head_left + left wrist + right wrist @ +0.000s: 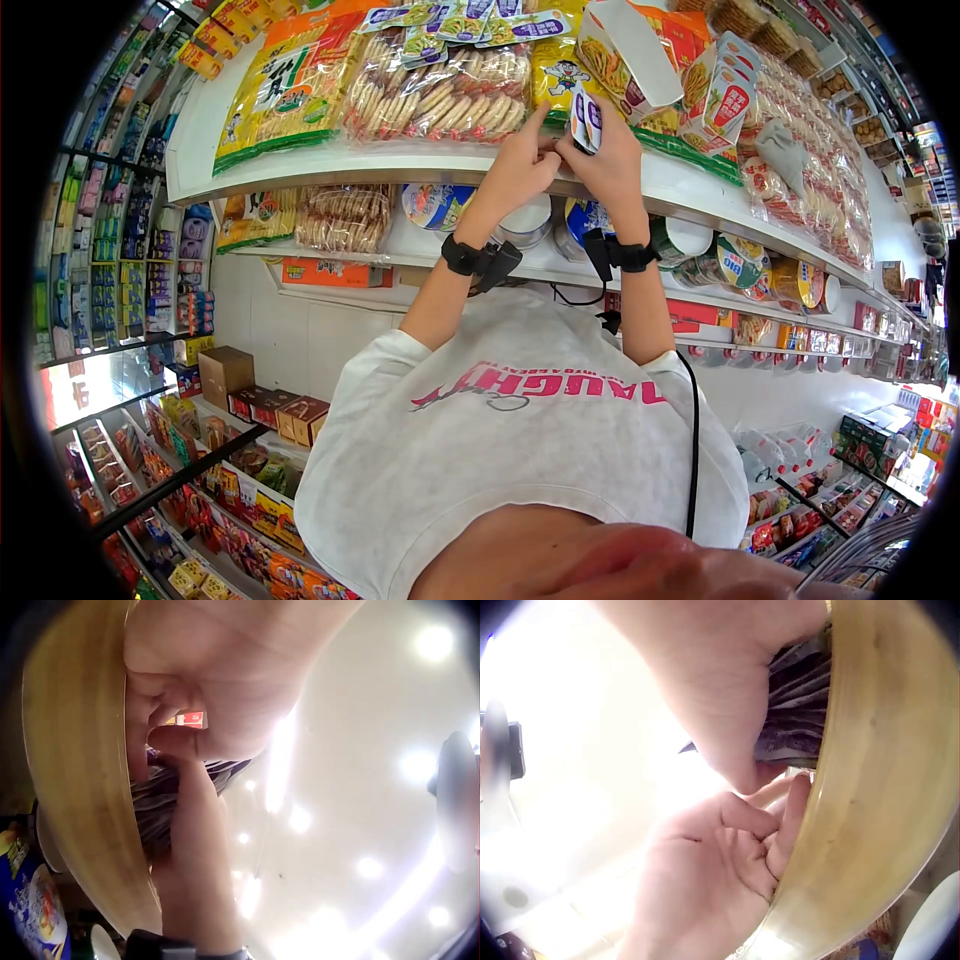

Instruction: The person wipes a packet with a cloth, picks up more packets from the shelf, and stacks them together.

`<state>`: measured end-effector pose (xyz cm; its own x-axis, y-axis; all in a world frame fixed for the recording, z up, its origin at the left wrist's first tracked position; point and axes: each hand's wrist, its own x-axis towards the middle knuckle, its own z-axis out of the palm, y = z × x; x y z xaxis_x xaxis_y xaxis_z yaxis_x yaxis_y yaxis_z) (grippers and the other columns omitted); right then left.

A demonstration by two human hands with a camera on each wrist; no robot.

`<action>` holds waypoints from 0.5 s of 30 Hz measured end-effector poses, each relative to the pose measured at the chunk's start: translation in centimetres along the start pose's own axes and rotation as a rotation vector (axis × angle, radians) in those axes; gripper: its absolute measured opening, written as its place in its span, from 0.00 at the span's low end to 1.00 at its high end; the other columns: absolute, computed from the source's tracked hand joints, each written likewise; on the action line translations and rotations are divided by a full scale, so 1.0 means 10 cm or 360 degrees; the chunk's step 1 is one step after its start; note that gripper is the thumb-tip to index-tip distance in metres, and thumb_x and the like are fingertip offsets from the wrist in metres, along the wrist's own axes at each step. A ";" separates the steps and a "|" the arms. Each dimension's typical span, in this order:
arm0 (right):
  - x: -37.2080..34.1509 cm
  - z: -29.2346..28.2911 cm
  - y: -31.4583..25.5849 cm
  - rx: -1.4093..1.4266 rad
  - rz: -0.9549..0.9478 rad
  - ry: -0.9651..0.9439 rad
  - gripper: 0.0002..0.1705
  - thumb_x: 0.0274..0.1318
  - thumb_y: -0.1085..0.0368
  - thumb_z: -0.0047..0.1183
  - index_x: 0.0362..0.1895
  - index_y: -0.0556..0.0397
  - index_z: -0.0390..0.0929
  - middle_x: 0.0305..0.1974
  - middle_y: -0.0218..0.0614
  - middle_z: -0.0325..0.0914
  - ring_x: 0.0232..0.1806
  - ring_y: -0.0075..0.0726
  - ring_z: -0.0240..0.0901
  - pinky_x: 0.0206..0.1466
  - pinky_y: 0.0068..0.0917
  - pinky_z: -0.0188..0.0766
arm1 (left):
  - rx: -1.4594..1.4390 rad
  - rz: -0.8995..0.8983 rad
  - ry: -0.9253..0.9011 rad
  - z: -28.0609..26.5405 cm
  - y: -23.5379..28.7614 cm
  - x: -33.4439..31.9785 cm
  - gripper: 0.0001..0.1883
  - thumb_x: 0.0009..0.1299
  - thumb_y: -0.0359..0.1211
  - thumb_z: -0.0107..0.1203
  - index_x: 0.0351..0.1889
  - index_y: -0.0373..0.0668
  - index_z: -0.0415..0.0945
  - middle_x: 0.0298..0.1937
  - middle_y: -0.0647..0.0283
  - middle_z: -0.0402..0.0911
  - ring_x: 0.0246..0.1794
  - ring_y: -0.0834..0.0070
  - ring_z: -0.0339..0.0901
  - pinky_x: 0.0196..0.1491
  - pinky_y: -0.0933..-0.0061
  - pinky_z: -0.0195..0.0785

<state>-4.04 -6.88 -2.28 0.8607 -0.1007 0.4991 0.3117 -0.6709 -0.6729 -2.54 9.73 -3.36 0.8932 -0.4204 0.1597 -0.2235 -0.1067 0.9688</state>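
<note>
My right hand [612, 160] grips a small stack of white and purple printed sachets [581, 118] above the front edge of the display shelf. Close beside it is my left hand [520, 165], its fingers loosely bent and its thumb reaching toward the right hand. A gap shows between the left thumb and fingers in the left wrist view. In the right wrist view, the dark back edges of the sachets [795, 712] fan out beside the right palm. More such sachets [465, 25] lie on bagged round crackers [440, 100] behind the hands.
An open paper food box [630, 60] lies just beyond the right hand, with folded printed boxes [722, 100] to its right. Yellow-green snack bags [285, 90] lie at the left. Instant noodle tubs [740, 262] stand one shelf lower, behind the projecting shelf edge [82, 750].
</note>
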 end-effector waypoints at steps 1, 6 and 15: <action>-0.01 0.01 0.00 -0.0017 0.0017 0.0027 0.37 0.43 0.59 0.72 0.59 0.58 0.74 0.49 0.51 0.82 0.50 0.56 0.80 0.54 0.44 0.76 | -0.0022 -0.0056 -0.0035 -0.01 0.01 0.00 0.38 0.67 0.20 0.46 0.79 0.30 0.52 0.50 0.48 0.86 0.47 0.67 0.86 0.53 0.68 0.75; -0.01 0.01 0.08 0.0227 0.0091 0.0102 0.32 0.47 0.64 0.69 0.57 0.59 0.73 0.44 0.47 0.82 0.44 0.45 0.81 0.50 0.37 0.77 | -0.0119 0.0055 -0.0057 -0.01 -0.15 0.07 0.32 0.72 0.25 0.50 0.75 0.25 0.57 0.47 0.46 0.87 0.45 0.67 0.87 0.50 0.69 0.77; -0.03 -0.09 0.11 0.0955 0.0209 0.0259 0.30 0.55 0.71 0.64 0.62 0.63 0.71 0.44 0.35 0.82 0.43 0.27 0.79 0.50 0.26 0.76 | 0.0065 0.0007 -0.0079 0.03 0.00 0.21 0.31 0.77 0.37 0.58 0.70 0.23 0.65 0.45 0.52 0.87 0.41 0.72 0.85 0.45 0.74 0.76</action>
<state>-4.30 -8.26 -2.67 0.8495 -0.2965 0.4364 0.4196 -0.1217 -0.8995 -0.84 8.56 -3.08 0.8719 -0.4650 0.1532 -0.2438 -0.1411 0.9595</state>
